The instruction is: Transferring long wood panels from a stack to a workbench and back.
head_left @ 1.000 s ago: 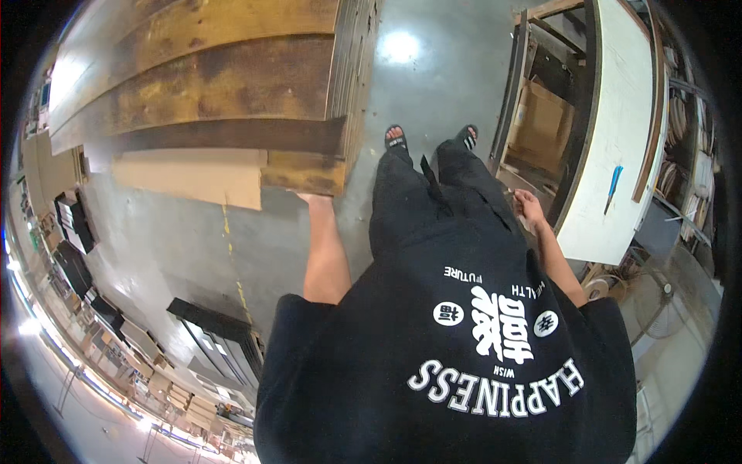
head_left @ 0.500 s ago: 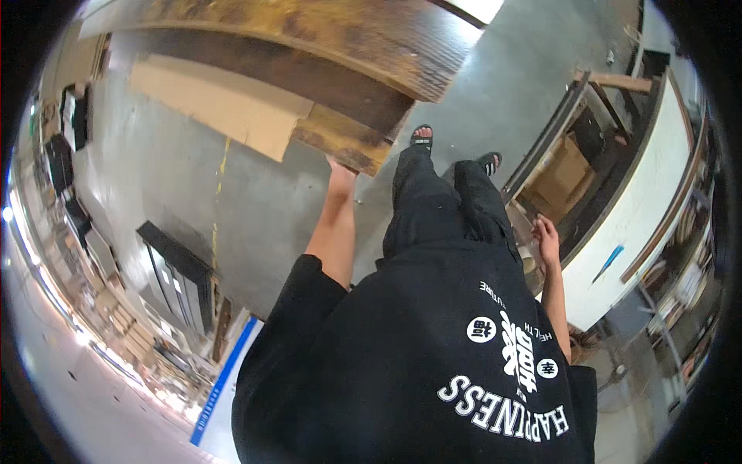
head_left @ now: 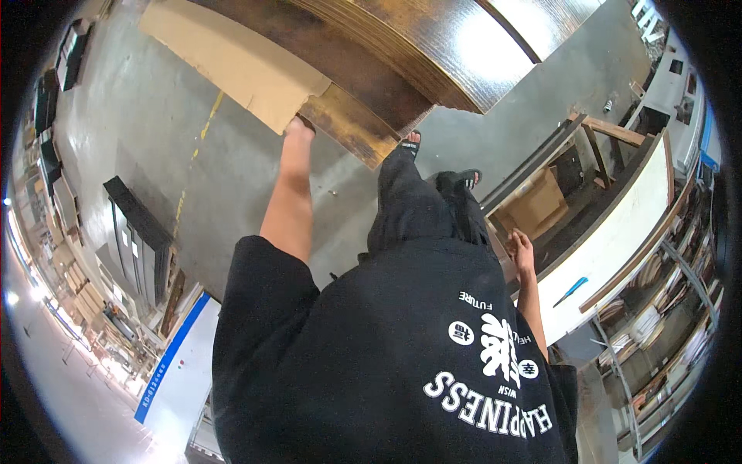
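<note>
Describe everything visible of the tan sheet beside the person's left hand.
The tan sheet is flat, plain and long, and looks like cardboard. It slants from the upper left down toward the person, its near end uneven, with a step in the edge. It lies along the brown boards, seemingly over part of the lowest one, its outer side showing against the grey floor. The left hand is at its near corner; fingertips are hidden, so grip is unclear.

Left hand (head_left: 300, 128) has shifted along the edge of the brown boards (head_left: 386, 62), from the near corner to beside the cardboard sheet (head_left: 236, 66). View has turned; a blue-edged white panel (head_left: 182, 379) has appeared at lower left.
</note>
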`<state>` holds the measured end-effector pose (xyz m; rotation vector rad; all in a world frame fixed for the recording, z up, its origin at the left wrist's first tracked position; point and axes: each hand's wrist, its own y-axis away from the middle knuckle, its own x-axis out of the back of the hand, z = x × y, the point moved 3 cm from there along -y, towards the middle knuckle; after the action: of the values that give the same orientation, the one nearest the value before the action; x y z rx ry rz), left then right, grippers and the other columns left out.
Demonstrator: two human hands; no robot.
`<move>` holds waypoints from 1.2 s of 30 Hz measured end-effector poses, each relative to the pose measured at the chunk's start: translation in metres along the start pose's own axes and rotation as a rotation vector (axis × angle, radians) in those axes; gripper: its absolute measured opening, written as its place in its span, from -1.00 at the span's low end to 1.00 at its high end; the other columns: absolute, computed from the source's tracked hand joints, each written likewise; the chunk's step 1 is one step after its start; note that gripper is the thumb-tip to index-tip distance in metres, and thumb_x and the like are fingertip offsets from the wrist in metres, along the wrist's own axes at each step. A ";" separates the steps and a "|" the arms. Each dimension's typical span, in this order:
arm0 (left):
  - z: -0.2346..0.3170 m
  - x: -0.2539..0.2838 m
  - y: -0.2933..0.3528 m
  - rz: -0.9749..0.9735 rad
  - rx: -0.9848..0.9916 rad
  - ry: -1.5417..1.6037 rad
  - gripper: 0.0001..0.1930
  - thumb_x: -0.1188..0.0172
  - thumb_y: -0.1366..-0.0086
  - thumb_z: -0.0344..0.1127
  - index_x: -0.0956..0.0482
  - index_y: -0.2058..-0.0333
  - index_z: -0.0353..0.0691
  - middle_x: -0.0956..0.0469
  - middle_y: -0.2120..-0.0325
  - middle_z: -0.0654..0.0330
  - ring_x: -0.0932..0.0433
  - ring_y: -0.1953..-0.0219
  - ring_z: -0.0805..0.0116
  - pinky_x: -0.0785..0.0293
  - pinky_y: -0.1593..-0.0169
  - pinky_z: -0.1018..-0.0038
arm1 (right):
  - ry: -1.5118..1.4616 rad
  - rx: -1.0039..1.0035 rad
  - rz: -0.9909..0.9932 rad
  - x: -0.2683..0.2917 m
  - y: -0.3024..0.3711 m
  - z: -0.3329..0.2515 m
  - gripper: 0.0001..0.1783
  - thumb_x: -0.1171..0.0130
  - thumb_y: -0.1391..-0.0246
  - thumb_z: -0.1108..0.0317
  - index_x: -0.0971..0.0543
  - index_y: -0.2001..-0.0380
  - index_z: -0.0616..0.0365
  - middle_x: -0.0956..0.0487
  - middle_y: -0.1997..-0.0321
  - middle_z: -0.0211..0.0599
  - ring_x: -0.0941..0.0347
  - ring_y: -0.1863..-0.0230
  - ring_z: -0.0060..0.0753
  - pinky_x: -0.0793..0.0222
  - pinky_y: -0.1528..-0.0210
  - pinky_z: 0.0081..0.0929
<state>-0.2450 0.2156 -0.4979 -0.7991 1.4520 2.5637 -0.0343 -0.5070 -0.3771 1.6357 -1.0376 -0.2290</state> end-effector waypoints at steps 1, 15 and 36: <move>0.007 0.002 0.005 0.037 -0.003 -0.002 -0.20 0.30 -0.50 0.36 -0.23 -0.44 -0.12 -0.32 -0.40 0.07 -0.32 -0.39 -0.06 -0.27 -0.42 -0.09 | -0.060 0.068 0.001 -0.001 0.001 -0.012 -0.49 -0.12 -0.47 0.07 -0.50 -0.32 0.14 -0.66 -0.06 -0.37 -0.57 -0.02 -0.47 -0.43 -0.13 -0.41; -0.054 -0.044 0.053 -0.007 -0.018 -0.079 -0.35 0.28 -0.57 0.19 -0.28 -0.40 -0.11 -0.34 -0.37 0.08 -0.35 -0.36 -0.05 -0.32 -0.38 -0.09 | -0.135 0.183 -0.104 -0.027 -0.038 -0.013 -0.54 -0.13 -0.47 0.12 -0.54 -0.25 0.18 -0.66 -0.02 -0.40 -0.55 -0.01 -0.47 -0.43 -0.09 -0.51; -0.312 0.020 0.081 -0.354 0.304 -1.748 -0.53 0.02 -0.58 -0.01 -0.62 -0.12 -0.29 -0.70 0.03 -0.02 -0.68 0.05 0.26 -0.59 0.03 0.29 | -0.581 -0.034 0.136 0.015 -0.019 0.151 -0.49 -0.18 -0.44 0.03 -0.55 -0.28 0.09 -0.67 -0.02 -0.44 -0.52 0.12 -0.60 -0.38 0.00 -0.60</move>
<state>-0.1645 -0.0876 -0.5732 0.9662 0.7816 1.5319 -0.1106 -0.6224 -0.4416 1.4898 -1.5636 -0.6525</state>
